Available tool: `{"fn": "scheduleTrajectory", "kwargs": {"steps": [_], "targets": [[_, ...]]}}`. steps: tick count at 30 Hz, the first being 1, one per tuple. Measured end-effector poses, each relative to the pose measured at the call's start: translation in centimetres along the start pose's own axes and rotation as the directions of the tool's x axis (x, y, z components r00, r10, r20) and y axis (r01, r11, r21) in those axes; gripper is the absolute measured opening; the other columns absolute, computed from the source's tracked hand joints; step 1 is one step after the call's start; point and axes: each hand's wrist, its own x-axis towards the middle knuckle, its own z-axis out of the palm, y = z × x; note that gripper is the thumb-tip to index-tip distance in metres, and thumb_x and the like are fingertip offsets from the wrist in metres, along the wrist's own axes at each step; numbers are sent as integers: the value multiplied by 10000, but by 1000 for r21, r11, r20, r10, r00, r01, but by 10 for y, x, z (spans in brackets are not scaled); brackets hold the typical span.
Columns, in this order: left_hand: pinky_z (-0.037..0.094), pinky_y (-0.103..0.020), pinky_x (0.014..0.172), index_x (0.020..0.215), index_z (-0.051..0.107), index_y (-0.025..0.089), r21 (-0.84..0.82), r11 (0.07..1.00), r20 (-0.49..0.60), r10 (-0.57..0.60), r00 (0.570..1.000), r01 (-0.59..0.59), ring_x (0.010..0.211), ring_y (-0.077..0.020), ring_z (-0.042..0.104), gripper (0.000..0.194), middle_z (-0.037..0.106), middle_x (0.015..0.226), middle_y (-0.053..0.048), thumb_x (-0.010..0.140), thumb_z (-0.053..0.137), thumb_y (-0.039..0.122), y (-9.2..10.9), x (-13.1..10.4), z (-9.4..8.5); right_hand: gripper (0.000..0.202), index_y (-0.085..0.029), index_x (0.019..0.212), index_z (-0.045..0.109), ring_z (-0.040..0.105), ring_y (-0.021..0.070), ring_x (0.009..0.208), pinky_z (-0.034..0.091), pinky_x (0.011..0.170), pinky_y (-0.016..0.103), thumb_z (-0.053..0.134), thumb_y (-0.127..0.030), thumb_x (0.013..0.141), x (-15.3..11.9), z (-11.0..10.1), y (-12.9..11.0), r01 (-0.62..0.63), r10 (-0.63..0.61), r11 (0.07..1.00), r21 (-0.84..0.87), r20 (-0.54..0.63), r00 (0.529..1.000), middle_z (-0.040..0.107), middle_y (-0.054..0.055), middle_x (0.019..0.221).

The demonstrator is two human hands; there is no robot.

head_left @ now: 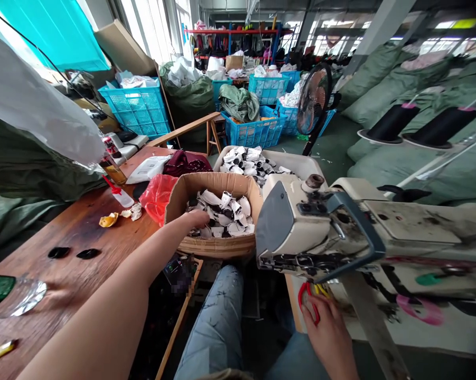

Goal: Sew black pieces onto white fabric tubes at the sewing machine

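Note:
My left hand reaches over the near rim of a cut-down cardboard box and is in among white fabric pieces with dark parts. Its fingertips are hidden there, so I cannot tell whether they hold a piece. Low on the right, my right hand is closed around red-handled scissors, whose blades are out of sight. Beside the scissors lies something yellow, partly covered. The grey head of a sewing machine stands just above my right hand.
A pale tub with more white pieces stands behind the box. On the wooden table at left are a red plastic bag, a red-tipped bottle and two black pieces. A fan and blue crates stand farther back.

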Motion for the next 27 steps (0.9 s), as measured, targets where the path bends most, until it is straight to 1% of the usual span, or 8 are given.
{"fn": "scheduleTrajectory", "kwargs": {"steps": [3,7,10,12,15,19,22,27], "targets": [[511,-411,974,1110,695,159,48,997,-178,-51,983,60,1102,-253,644,227,682,1163,-100,942,649,304,-2,-31,-23,329,-223,1077,643,615,325,1132,526,924,470,494,-502,989,-12,-5,-30,-20,18,988,151,14,1000,656,147,1166],[455,-301,973,1190,698,209,24,991,-478,-105,872,133,1201,-261,593,308,661,1233,-103,983,516,347,4,-104,-47,263,-230,1095,650,675,241,978,570,878,381,551,-447,984,-14,-13,-90,-75,9,908,412,161,987,671,96,1121],[489,-278,862,1149,711,229,-155,986,-621,-146,770,62,989,-214,662,352,702,1115,-55,972,509,456,25,-169,-27,260,-227,1193,623,685,189,900,594,817,320,539,-382,1002,5,-14,-142,-38,-109,806,590,211,971,662,80,1091],[494,-280,814,1078,730,215,-373,927,-669,-242,703,-36,869,-195,658,339,715,1031,-44,930,569,474,46,-204,5,324,-210,1293,572,682,189,937,597,846,331,537,-352,1005,23,-13,-172,41,-153,743,668,110,982,648,99,1128],[490,-270,727,956,734,191,-670,717,-572,-332,750,-193,784,-188,619,351,696,844,-33,890,620,517,78,-234,66,381,-182,1347,535,678,210,985,605,847,350,545,-339,1000,46,-11,-200,125,-139,689,714,-39,990,626,142,1210],[511,-260,628,774,685,162,-961,197,-254,-373,892,-192,660,-153,575,479,644,732,-22,743,756,635,102,-247,131,182,-202,1121,650,680,212,933,592,846,346,562,-302,996,53,-21,-203,214,-212,720,661,-84,974,676,107,1049],[507,-242,570,719,664,139,-994,-25,-100,-243,965,-110,573,-116,549,497,622,663,-17,706,811,614,107,-250,155,160,-220,1117,658,671,217,987,581,863,344,589,-255,977,44,-34,-189,297,-297,752,588,-99,950,674,92,1060],[551,-279,526,702,647,132,-975,-222,59,-140,988,27,539,-124,559,455,599,622,-9,665,879,521,121,-253,174,220,-235,1151,654,662,212,965,580,704,285,649,-279,936,27,-46,-169,213,-277,812,544,38,960,649,91,1110]]}}
